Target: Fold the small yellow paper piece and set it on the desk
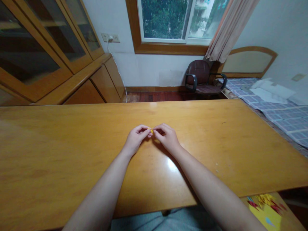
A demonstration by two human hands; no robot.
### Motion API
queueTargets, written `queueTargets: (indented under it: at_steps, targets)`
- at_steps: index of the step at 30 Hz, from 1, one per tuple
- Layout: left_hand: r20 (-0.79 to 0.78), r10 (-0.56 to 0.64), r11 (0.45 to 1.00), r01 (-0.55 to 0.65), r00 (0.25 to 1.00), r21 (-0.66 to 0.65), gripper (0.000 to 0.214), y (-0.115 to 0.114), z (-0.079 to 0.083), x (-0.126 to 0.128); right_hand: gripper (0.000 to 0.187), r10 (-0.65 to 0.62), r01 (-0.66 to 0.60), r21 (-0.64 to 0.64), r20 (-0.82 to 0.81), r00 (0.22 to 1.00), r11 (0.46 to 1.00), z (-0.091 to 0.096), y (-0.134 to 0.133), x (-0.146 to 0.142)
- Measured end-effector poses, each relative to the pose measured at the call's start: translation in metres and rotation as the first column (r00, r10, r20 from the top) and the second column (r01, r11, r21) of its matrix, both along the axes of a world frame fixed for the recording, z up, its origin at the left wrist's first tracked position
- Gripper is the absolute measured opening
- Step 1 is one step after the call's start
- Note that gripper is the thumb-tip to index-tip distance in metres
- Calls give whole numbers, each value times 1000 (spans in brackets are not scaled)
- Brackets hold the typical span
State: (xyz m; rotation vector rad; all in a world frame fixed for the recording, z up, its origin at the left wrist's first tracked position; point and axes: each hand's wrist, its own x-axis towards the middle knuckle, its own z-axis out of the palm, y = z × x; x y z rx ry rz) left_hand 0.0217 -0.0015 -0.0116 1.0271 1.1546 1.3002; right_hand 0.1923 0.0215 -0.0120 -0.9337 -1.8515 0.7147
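Observation:
Between my fingertips is a small yellow piece (pixel 151 131), perhaps folded paper; most of it is hidden by the fingers. My left hand (pixel 137 138) pinches it from the left, thumb against the fingers. From the other side my right hand (pixel 166 136) closes thumb and forefinger at its right end. Both hands are held close together over the middle of the wooden table (pixel 72 154), forearms reaching in from the near edge.
Lower right, below the tabletop, a surface carries a yellow sheet (pixel 267 216) and several small yellow and red pieces (pixel 266 200). Tiny white bits (pixel 217 168) lie on the table. Beyond stand a glass-fronted cabinet (pixel 69 69), an office chair (pixel 199 75) and a bed (pixel 269 99).

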Motion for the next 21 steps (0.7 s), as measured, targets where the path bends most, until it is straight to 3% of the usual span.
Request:
queueTargets:
  at_steps: [6, 15, 21]
  targets:
    - [111, -11, 998, 17, 994, -60, 27, -2, 5, 2, 9, 0, 1, 7, -38, 999, 1000, 2, -1, 0]
    - [122, 5, 996, 6, 992, -84, 29, -3, 8, 2, 9, 15, -14, 16, -49, 999, 1000, 6, -2, 0]
    - [101, 20, 999, -15, 995, -45, 27, -3, 8, 2, 8, 74, -88, -86, -155, 985, 992, 7, -3, 0]
